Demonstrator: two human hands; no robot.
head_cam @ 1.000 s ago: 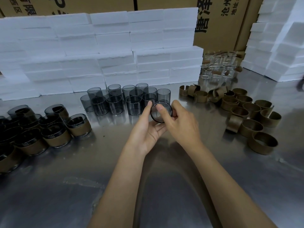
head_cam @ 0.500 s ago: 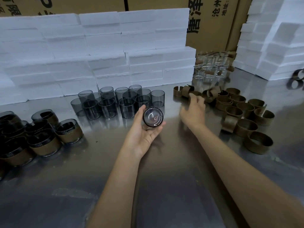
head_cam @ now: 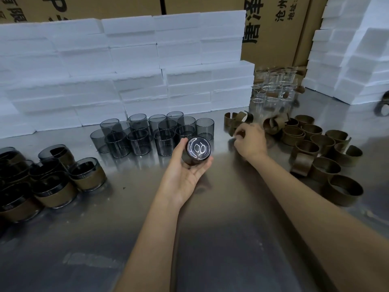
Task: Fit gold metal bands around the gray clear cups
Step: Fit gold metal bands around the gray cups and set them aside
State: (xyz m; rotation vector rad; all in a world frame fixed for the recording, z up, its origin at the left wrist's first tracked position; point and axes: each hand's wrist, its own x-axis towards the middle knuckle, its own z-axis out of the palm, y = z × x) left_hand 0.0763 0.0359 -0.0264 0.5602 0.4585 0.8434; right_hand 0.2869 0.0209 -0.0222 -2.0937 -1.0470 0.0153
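two hands: both yours, out over the steel counter (head_cam: 210, 239), well apart from each other.
left hand: your left hand (head_cam: 185, 175) is palm up, fingers (head_cam: 205, 163) and thumb curled round a gray cup (head_cam: 197, 151); the cup lies on its side in the hand, its round base turned toward you and catching white glints.
right hand: your right hand (head_cam: 249, 141) is knuckles up at the near edge of the gold bands (head_cam: 311, 144); the fingers curl down over the counter by a band, but you cannot tell from here whether they have hold of anything.
gold bands: a loose spread of open c-shaped bands on the counter to your right, some standing on edge, some tipped against each other.
bare cups: a cluster of gray clear cups (head_cam: 147, 133) stands upright just beyond your left hand, against the foam.
finished cups: gray cups already wearing bands (head_cam: 88, 175) are bunched at the counter's left edge.
clear glasses: colourless glasses (head_cam: 271, 89) stand at the back, beyond the bands.
backdrop: white foam blocks (head_cam: 126, 70) stacked behind the cups, more foam at far right, brown cartons (head_cam: 273, 28) printed with characters behind them.
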